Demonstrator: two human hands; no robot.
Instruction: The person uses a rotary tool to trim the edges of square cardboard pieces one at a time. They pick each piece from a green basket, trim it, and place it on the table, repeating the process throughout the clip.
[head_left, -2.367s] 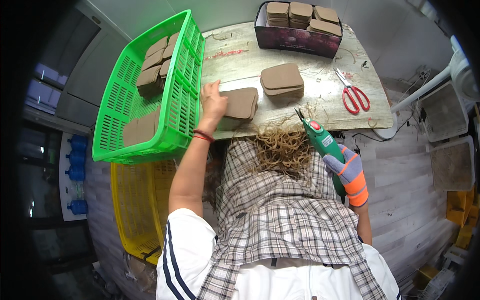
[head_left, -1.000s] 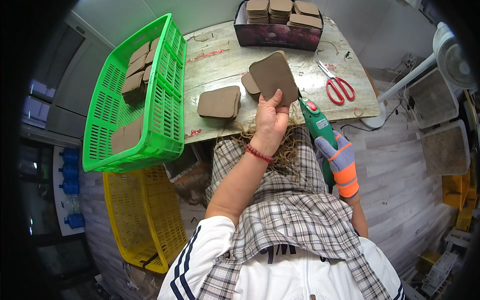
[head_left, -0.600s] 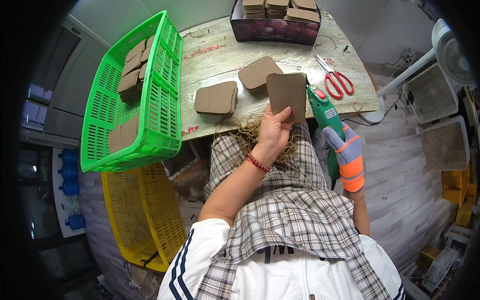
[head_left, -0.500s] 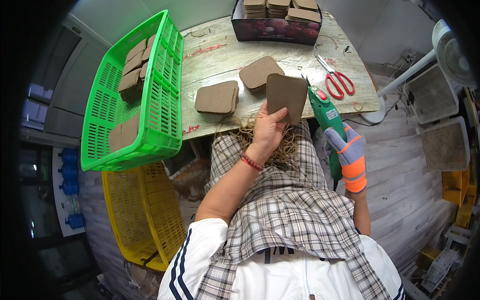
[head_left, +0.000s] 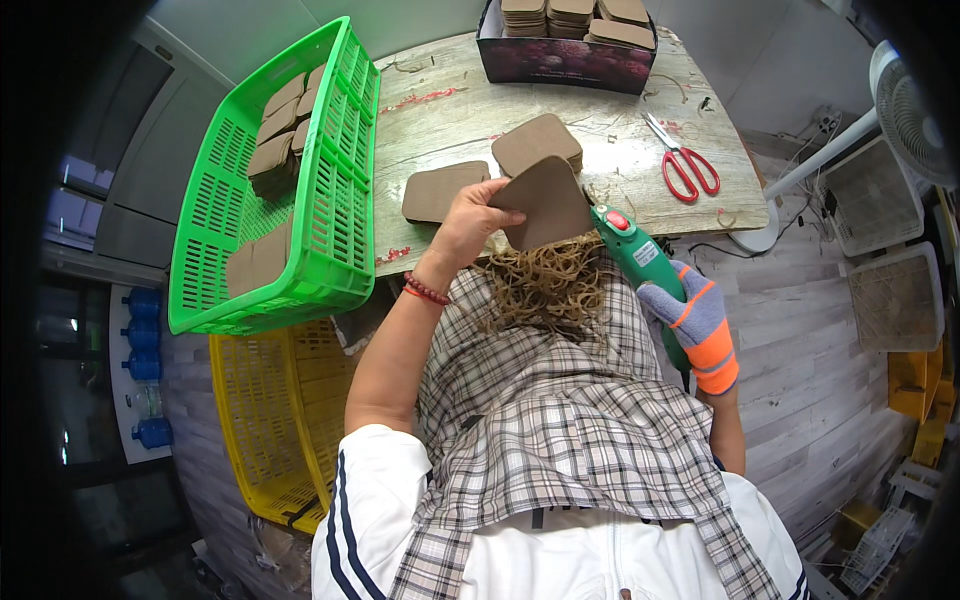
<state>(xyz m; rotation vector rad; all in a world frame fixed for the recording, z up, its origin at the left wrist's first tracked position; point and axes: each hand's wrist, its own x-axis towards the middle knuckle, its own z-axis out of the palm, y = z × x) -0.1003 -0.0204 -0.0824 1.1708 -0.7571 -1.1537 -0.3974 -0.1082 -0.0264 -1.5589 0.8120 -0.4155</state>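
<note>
1. Green crate (head_left: 342, 200) on the far left, brown stacks (head_left: 272, 160) inside.
2. Low brown pile (head_left: 440, 194) on the table (head_left: 425, 130), beside the left hand.
3. Bare left hand (head_left: 468, 222)'s pinching a rounded brown piece (head_left: 550, 208) near the table's front edge.
4. Curly scraps (head_left: 548, 288) heaped on the lap.
5. Gloved right hand (head_left: 697, 315)'s wrapped round a green power cutter (head_left: 642, 262), nose by the piece's right edge, can't tell if touching.
6. Red-handled scissors (head_left: 688, 168) lying farther back.

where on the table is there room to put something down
Mostly bare: table between green basket and box, bar some red scraps; also between box, farther stack and scissors. Crowded: near edge, with nearer stack, held piece, cutter and trimmings.
</note>
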